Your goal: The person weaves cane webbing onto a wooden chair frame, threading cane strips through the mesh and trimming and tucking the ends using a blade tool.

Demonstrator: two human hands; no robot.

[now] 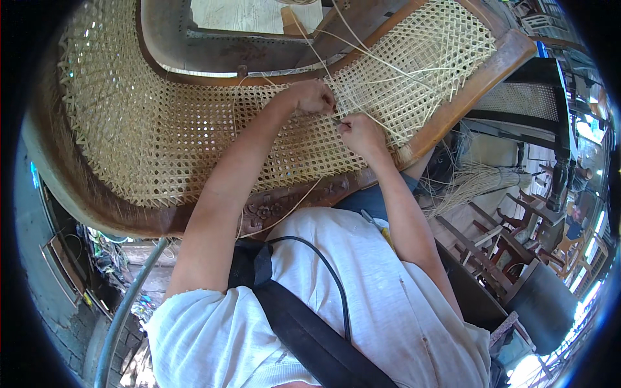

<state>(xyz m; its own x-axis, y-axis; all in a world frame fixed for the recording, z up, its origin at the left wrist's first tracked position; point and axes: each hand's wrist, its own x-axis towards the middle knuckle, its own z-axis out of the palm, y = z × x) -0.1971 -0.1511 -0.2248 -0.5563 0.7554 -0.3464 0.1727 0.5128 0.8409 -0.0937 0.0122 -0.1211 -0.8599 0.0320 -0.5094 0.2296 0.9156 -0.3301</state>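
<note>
A woven cane panel, set in a curved, carved brown wooden frame, lies across in front of me. Over the middle of the weave, my left hand bends down with its fingers pinched together; what is between them is hidden. Just right of it and slightly nearer, my right hand is closed, thumb and finger meeting on a small dark, thin thing too small to name. Loose cane strands run over the panel beyond both hands, some rising toward the top edge.
Right of the panel, a bundle of loose cane strands hangs near dark wooden furniture. Chair parts are piled at the lower right. A metal pipe stands at the lower left. A yellow-handled tool lies by my right forearm.
</note>
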